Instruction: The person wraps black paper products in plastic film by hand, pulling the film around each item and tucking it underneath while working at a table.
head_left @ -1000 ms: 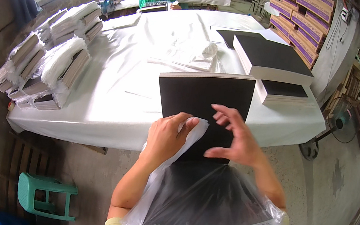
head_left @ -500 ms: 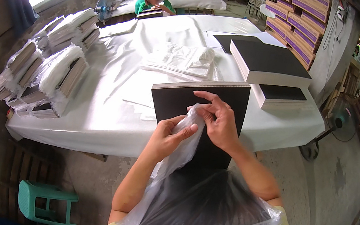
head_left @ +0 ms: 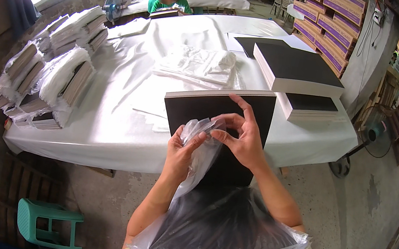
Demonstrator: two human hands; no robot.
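Observation:
My left hand (head_left: 181,150) is closed round a bunched clear plastic bag (head_left: 199,158), thumb up. Fingers of my right hand (head_left: 241,136) pinch the gathered top of that same plastic, with the index finger raised. Behind both hands stands a black board stack (head_left: 187,103) with a pale edge, leaning upright at the table's front edge. Close against my body lie several black boards wrapped in clear plastic (head_left: 225,226), their layered edges toward me. How far the bunched plastic joins this wrapping is hard to make out.
Flat plastic bags (head_left: 198,65) lie on the white-covered table (head_left: 109,106). Thick black stacks (head_left: 298,69) stand at its right, wrapped bundles (head_left: 59,78) at its left. A green stool (head_left: 48,220) stands on the floor at lower left. A person in green (head_left: 168,4) is across the table.
The plastic's top has come down and is bunched more tightly in my left hand. My right hand has lowered slightly, its index finger now lifted.

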